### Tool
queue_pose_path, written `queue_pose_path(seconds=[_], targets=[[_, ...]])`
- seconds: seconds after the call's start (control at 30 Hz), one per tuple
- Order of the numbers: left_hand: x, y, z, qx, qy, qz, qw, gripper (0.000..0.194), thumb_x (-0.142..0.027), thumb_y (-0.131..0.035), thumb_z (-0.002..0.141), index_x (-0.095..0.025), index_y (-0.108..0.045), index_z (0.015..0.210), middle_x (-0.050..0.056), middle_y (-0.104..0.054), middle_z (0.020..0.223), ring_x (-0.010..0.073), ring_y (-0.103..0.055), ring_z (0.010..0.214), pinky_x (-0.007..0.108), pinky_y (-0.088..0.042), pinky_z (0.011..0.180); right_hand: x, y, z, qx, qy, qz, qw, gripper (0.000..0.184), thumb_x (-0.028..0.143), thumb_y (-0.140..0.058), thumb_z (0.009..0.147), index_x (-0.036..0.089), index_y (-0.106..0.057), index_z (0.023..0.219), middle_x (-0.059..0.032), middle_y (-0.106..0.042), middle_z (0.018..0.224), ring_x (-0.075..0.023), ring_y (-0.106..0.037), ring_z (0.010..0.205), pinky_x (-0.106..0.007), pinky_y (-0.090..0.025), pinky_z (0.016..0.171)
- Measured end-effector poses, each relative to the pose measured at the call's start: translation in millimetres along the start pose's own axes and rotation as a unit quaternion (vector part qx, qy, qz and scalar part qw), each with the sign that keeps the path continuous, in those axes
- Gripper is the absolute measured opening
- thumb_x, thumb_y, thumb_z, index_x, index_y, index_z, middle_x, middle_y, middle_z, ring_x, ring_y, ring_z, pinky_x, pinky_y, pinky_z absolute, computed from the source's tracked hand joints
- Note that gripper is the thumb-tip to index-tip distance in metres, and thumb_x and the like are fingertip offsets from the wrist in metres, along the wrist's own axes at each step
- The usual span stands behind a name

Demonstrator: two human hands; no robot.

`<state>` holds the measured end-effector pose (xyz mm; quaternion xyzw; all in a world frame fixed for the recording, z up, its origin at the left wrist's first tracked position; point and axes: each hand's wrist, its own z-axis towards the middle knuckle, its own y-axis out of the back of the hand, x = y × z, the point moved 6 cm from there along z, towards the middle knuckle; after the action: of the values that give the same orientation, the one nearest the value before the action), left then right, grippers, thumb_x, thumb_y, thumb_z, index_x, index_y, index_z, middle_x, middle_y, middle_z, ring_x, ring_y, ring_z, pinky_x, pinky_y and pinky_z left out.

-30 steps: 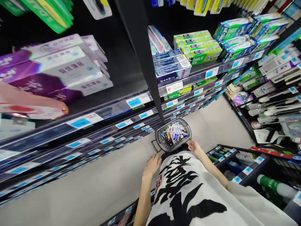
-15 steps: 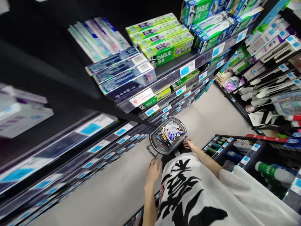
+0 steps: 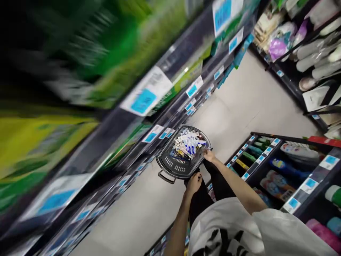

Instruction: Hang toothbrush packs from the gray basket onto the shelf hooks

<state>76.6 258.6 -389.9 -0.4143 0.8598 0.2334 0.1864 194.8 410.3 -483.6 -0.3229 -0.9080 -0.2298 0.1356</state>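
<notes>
- Head view: the black basket (image 3: 174, 166) is just in front of the person's dark trousers (image 3: 197, 204).
- Small packets (image 3: 189, 145) lie heaped inside the basket, away from its free handle (image 3: 165, 180).
- The right hand (image 3: 209, 155) is at the basket's right end, fingers bent by the rim; whether its grip holds it, I cannot tell.
- The left hand (image 3: 195, 182), at the basket's near side, has a narrow, curled grip; what it holds is hidden.
- Progress, as I judge it: the packets are already in; the shelf (image 3: 114, 125) left of the basket is untouched; how much is left does not show.
</notes>
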Motion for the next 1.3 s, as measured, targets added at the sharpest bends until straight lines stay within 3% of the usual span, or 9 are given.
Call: queue_pose_path(seconds=[0.17,0.27,0.37,0.47,0.6,0.73,1.03,1.17,1.3], targets=[[48,-17.4,141,0.064,0.014,0.047,0.997,0.029,-0.012,-0.055,0.093,-0.018,-0.071,0.116,0.010,-0.079,0.103,0.0213,-0.074,0.092,0.032,-0.054,0.088,-27,-34,98,0.021,-0.041,0.010,0.999,0.040,0.028,-0.071,0.087,0.019,-0.066,0.126,-0.0063,-0.078,0.102,-0.0212,-0.075,0.076,-0.030,-0.059,0.070],[84,-12.8,213,0.062,0.027,0.057,0.996,0.027,-0.009,-0.053,0.091,-0.015,-0.073,0.109,0.013,-0.079,0.103,0.0251,-0.073,0.098,0.036,-0.053,0.092,-29,-67,158,0.027,-0.034,-0.022,0.999,0.044,0.032,-0.077,0.083,0.017,-0.067,0.123,-0.0107,-0.077,0.108,-0.0278,-0.074,0.097,-0.032,-0.058,0.083],[116,-4.4,260,0.042,0.028,0.050,0.997,0.029,-0.008,-0.050,0.093,-0.013,-0.072,0.111,0.015,-0.077,0.112,0.0251,-0.071,0.106,0.038,-0.050,0.100,-22,-99,207,0.016,-0.023,-0.052,0.998,0.051,0.036,-0.075,0.086,0.017,-0.059,0.131,-0.0143,-0.072,0.125,-0.0309,-0.067,0.119,-0.036,-0.054,0.097],[139,-1.0,281,0.037,0.015,0.033,0.999,0.029,-0.012,-0.051,0.095,-0.015,-0.070,0.116,0.011,-0.078,0.112,0.0228,-0.071,0.106,0.035,-0.051,0.100,-18,-124,239,0.000,-0.026,-0.073,0.997,0.046,0.035,-0.066,0.093,0.016,-0.053,0.133,-0.0163,-0.068,0.131,-0.0317,-0.065,0.121,-0.041,-0.053,0.100],[170,-1.3,279,0.031,0.030,0.019,0.999,0.030,-0.012,-0.049,0.096,-0.015,-0.068,0.119,0.009,-0.079,0.108,0.0204,-0.072,0.100,0.032,-0.053,0.094,-21,-140,256,-0.024,-0.033,-0.099,0.994,0.038,0.024,-0.059,0.096,0.015,-0.049,0.132,-0.0211,-0.063,0.136,-0.0338,-0.066,0.119,-0.045,-0.053,0.099],[197,-4.5,253,0.030,0.065,0.022,0.997,0.029,-0.011,-0.049,0.094,-0.016,-0.069,0.114,0.009,-0.079,0.100,0.0209,-0.073,0.093,0.032,-0.054,0.088,-23,-143,255,-0.038,-0.027,-0.124,0.991,0.035,0.020,-0.057,0.097,0.012,-0.050,0.131,-0.0231,-0.058,0.139,-0.0345,-0.066,0.119,-0.046,-0.053,0.098],[224,-13.9,213,0.021,0.060,0.010,0.998,0.028,-0.012,-0.053,0.092,-0.018,-0.071,0.114,0.010,-0.078,0.099,0.0217,-0.071,0.091,0.033,-0.052,0.086,-31,-140,248,-0.070,-0.018,-0.089,0.993,0.033,0.016,-0.065,0.088,0.013,-0.058,0.120,-0.0227,-0.059,0.137,-0.0344,-0.067,0.114,-0.048,-0.052,0.099],[224,-26.4,191,-0.001,0.078,-0.028,0.997,0.028,-0.014,-0.052,0.094,-0.019,-0.069,0.116,0.008,-0.078,0.100,0.0205,-0.070,0.092,0.034,-0.051,0.093,-52,-132,193,-0.071,0.006,0.001,0.997,0.013,0.024,-0.067,0.084,0.018,-0.064,0.096,-0.0123,-0.067,0.122,-0.0303,-0.064,0.112,-0.044,-0.048,0.102],[186,-39.0,125,-0.020,0.082,-0.084,0.993,0.024,-0.014,-0.053,0.092,-0.018,-0.069,0.110,0.006,-0.077,0.094,0.0191,-0.070,0.086,0.035,-0.054,0.090,-61,-108,96,-0.024,0.023,0.107,0.994,0.016,0.025,-0.078,0.072,0.021,-0.063,0.073,-0.0006,-0.067,0.077,-0.0206,-0.064,0.082,-0.031,-0.053,0.083]])
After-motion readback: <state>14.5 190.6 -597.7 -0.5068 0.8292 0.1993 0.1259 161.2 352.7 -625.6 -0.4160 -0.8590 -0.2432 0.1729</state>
